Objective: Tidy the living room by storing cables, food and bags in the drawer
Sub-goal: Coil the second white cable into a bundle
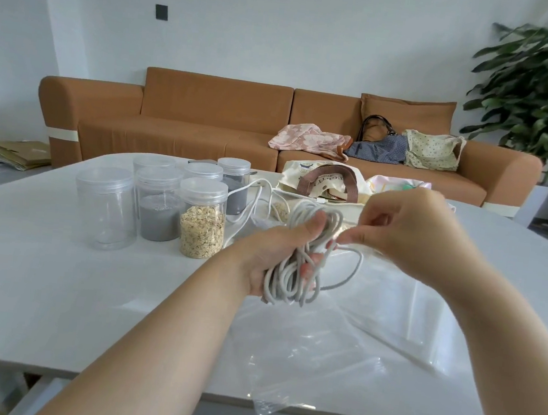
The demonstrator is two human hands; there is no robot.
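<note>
Head view: I see left hand (269,257) gripping cable (287,278), a smooth grey-white cord bundled in long loops above glossy white table (38,284). Bundle's long axis near vertical in frame, top tipped right. Right hand (405,228) pinches loose strand just right of bundle. Crinkly clear plastic bag (334,355) flat below.

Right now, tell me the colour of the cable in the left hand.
Light grey cable, clearest in the head view.
</note>
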